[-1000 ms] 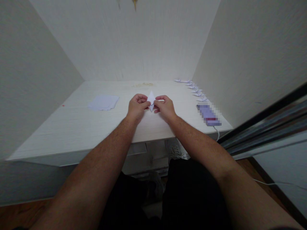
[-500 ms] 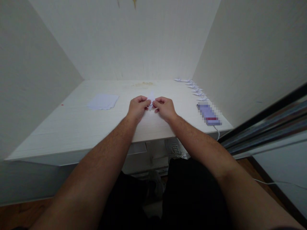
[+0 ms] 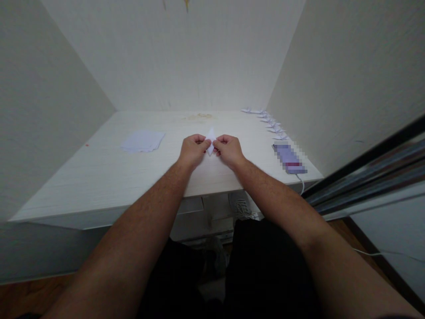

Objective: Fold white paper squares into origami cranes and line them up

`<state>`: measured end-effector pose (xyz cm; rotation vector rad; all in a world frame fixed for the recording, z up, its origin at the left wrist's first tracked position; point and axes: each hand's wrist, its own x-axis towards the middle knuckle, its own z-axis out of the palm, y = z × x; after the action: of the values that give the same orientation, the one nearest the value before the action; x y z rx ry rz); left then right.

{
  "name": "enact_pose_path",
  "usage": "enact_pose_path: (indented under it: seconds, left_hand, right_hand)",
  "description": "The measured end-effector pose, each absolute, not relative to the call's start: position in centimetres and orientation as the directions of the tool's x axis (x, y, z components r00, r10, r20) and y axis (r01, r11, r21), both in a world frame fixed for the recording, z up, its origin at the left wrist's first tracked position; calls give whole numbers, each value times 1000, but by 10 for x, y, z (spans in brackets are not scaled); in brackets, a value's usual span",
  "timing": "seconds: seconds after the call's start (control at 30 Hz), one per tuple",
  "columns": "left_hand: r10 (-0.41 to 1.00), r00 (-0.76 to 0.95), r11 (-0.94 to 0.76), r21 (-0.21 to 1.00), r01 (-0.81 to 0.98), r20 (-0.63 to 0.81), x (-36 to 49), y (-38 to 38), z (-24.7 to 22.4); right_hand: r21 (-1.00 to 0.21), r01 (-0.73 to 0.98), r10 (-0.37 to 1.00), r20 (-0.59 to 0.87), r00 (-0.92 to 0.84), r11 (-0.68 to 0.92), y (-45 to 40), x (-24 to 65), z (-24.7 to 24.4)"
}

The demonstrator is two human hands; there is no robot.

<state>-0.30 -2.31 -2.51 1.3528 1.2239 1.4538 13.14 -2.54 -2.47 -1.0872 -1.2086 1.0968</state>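
Between my hands, over the middle of the white desk, is a small folded white paper, shaped like a narrow diamond with one point away from me and one toward me. My left hand pinches its left edge between thumb and fingers. On the right edge, my right hand holds it the same way, the two thumbs almost touching. The finer folds are too small to make out.
A stack of white paper sheets lies on the desk at the left. Several folded paper figures line the right side, beyond a blurred-out phone with a white cable. Walls enclose the desk's back and sides.
The folded paper now shows a wider, fuller diamond between my fingers. My left hand has shifted slightly to the right; my right hand has barely moved.
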Motion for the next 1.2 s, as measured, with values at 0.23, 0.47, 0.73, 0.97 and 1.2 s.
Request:
enact_pose_path:
  seconds: [0.23, 0.47, 0.73, 0.97, 1.2]
  left_hand:
    - [966, -102, -233, 971, 46, 237, -2, -24, -24]
    - [973, -82, -215, 976, 31, 217, -4, -24, -24]
    - [975, -111, -188, 981, 36, 191, -5, -19, -30]
    - [972, -130, -193, 980, 48, 197, -3, -23, -26]
    - [979, -60, -202, 971, -130, 196, -4, -25, -20]
  right_hand:
    - [-986, -21, 985, 166, 54, 167, -27, 131, -24]
    - [-986, -8, 985, 167, 37, 167, -27, 133, -24]
    - [-943, 153, 950, 306, 56, 295, -23, 136, -31]
    - [-957, 86, 956, 285, 69, 278, -19, 135, -35]
    - [-983, -61, 982, 170, 83, 175, -22, 133, -29]
